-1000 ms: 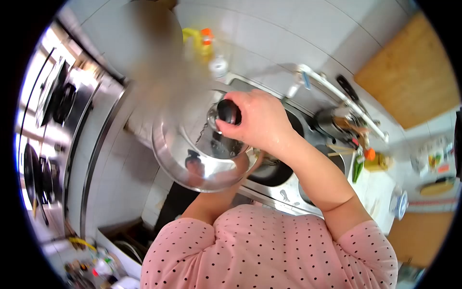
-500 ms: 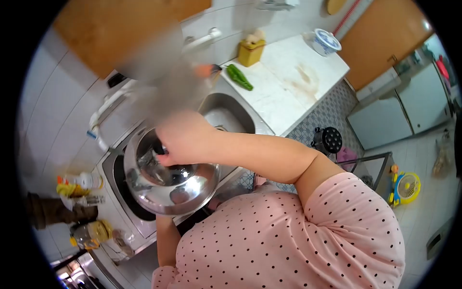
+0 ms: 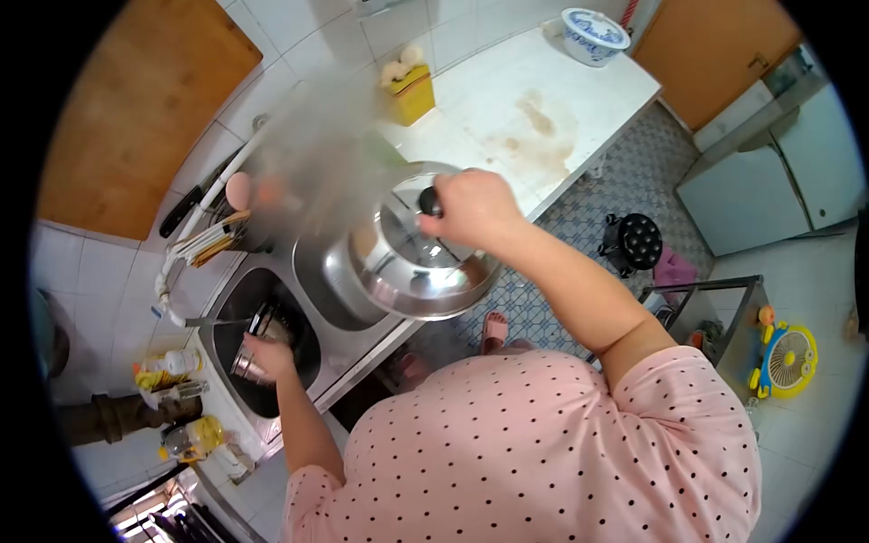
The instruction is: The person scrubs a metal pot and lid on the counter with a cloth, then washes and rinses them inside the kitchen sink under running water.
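Observation:
My right hand (image 3: 475, 213) is closed round the black knob of a round glass lid (image 3: 430, 294) with a wide steel rim. The lid hangs over the front edge of the right sink basin (image 3: 330, 294) and the counter's near corner. My left hand (image 3: 270, 356) grips a steel container (image 3: 249, 362) inside the left sink basin (image 3: 303, 362), under the faucet (image 3: 213, 321). The container's inside is dark and its contents are too small to tell.
A white counter (image 3: 480, 90) holds a yellow box (image 3: 412, 95) and a lidded blue-and-white bowl (image 3: 593, 36). Chopsticks (image 3: 213, 244) and a knife (image 3: 186, 208) are by the wall. Bottles (image 3: 195, 437) stand left of the sink. A grey blur hides part of the area behind the lid.
The view has turned toward the counter. My right hand has carried the lid from over the left basin to the right. My left hand, hidden before behind the lid, now shows at the container.

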